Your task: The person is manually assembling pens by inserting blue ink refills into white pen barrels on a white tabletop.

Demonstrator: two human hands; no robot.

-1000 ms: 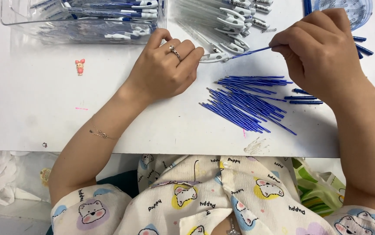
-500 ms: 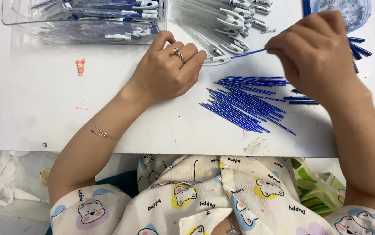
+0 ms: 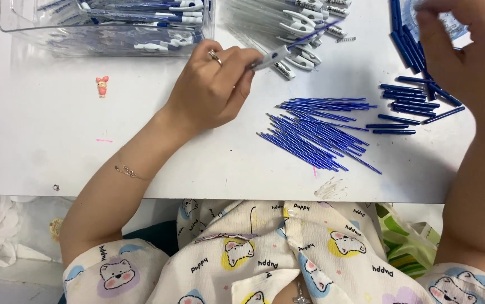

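At the far left a clear plastic bin (image 3: pixel 40 31) holds finished blue-and-white pens, and a small pink figure (image 3: pixel 102 85) lies on the white table (image 3: pixel 57 146) near it. The left hand (image 3: pixel 214 87) pinches a clear pen barrel (image 3: pixel 273 56) with a blue refill (image 3: pixel 310 35) poking from it. Right of the loose blue refills (image 3: pixel 321 132), the right hand (image 3: pixel 473 56) hovers with fingers loosely spread over short blue tubes (image 3: pixel 408 104), gripping nothing visible.
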